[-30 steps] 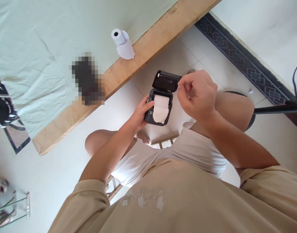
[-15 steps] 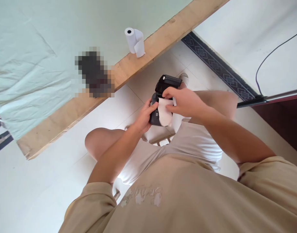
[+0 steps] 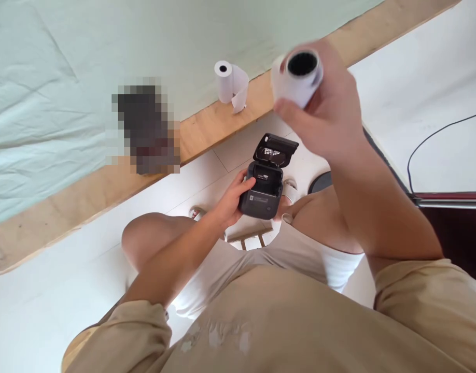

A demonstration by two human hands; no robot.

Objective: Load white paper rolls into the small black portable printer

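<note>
My left hand (image 3: 235, 199) is closed around the left side of a small black receipt printer (image 3: 260, 204) above my lap. The printer's lid (image 3: 276, 150) is swung up, and its paper bay shows with no roll inside. Raised toward the camera, my right hand (image 3: 331, 103) grips a white paper roll (image 3: 294, 90) with a dark hollow core facing up. Its fingers are partly hidden behind the roll. A second paper roll (image 3: 224, 85) stands on end at the table's edge, with a loose strip of paper curling off its right side.
A pixelated dark object (image 3: 144, 127) lies across the edge of the table, whose wooden border (image 3: 207, 124) runs diagonally ahead of me. Pale green cloth (image 3: 86, 46) covers the tabletop. A black cable (image 3: 428, 137) hangs on the right. My knees flank the printer.
My right hand has lifted the white paper roll out of the printer and up to the right, above the table edge. My left hand still holds the printer, lid raised.
</note>
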